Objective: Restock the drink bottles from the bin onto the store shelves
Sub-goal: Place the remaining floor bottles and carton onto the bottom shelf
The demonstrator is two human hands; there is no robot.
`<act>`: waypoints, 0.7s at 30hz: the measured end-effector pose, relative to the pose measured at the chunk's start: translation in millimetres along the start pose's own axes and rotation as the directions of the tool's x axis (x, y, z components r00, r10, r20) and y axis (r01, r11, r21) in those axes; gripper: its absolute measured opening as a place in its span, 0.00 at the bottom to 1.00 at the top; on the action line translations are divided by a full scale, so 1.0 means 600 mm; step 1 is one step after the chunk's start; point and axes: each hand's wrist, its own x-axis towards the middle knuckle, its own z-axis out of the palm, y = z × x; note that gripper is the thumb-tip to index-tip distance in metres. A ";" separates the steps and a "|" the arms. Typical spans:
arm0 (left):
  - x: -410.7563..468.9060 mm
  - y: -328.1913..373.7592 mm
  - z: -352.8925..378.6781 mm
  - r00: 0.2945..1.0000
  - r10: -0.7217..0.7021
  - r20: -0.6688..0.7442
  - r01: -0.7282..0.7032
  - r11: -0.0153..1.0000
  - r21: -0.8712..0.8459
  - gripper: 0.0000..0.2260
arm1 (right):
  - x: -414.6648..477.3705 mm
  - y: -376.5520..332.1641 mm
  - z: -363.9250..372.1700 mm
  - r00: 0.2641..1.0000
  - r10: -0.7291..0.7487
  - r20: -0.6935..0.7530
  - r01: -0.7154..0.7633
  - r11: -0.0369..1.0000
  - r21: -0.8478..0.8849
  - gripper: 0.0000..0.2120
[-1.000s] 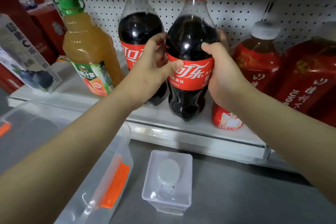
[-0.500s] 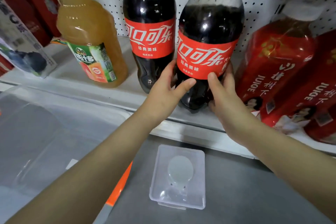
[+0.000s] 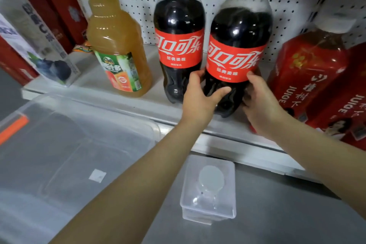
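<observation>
Two large cola bottles with red labels stand side by side on the white shelf (image 3: 95,77). My left hand (image 3: 200,97) and my right hand (image 3: 259,103) grip the lower part of the right cola bottle (image 3: 237,53) from both sides, thumbs across its front. The left cola bottle (image 3: 178,45) stands just beside it, touching or nearly so. The clear plastic bin (image 3: 59,144) with an orange latch sits below the shelf at the left and looks empty of bottles.
An orange juice bottle (image 3: 116,45) with a green cap stands left of the colas. Red juice bottles (image 3: 309,73) crowd the right side. A blueberry carton (image 3: 39,45) and red boxes fill the far left. A small clear lidded container (image 3: 210,188) sits on the grey floor below.
Both hands slid from the label down to the base of the right cola bottle, which now stands on the shelf beside the other. The view has shifted slightly.
</observation>
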 end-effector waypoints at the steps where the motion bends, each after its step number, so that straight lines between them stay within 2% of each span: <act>1: -0.003 0.002 0.001 0.999 -0.010 -0.030 0.010 1.000 -0.005 0.27 | 0.000 -0.001 0.001 1.000 -0.001 -0.016 0.002 1.000 0.020 0.16; 5: -0.007 0.021 -0.001 0.999 -0.042 -0.032 0.043 0.999 0.014 0.25 | -0.003 -0.006 0.016 0.994 0.032 -0.106 -0.024 0.996 0.082 0.17; 9: -0.003 0.027 -0.006 0.996 -0.089 0.024 0.089 0.996 0.012 0.24 | -0.004 -0.005 0.019 0.993 0.020 -0.120 -0.006 0.993 0.118 0.12; 13: -0.002 0.031 0.004 0.994 -0.108 0.023 0.108 0.994 -0.034 0.25 | -0.007 -0.011 0.022 0.993 0.001 -0.117 0.015 0.990 0.138 0.16; 18: 0.006 0.023 0.007 0.995 -0.097 0.035 0.097 0.995 -0.005 0.27 | 0.001 -0.008 0.018 0.997 -0.026 -0.067 0.034 0.992 0.124 0.17; 20: 0.004 0.025 0.003 0.990 -0.124 0.061 0.124 0.992 0.010 0.28 | -0.011 0.003 0.013 0.999 -0.042 0.025 0.041 0.997 0.064 0.21; 21: 0.003 0.031 -0.002 0.984 -0.152 0.089 0.153 0.988 0.004 0.28 | -0.021 0.011 0.006 0.998 -0.023 0.061 0.021 0.999 0.025 0.27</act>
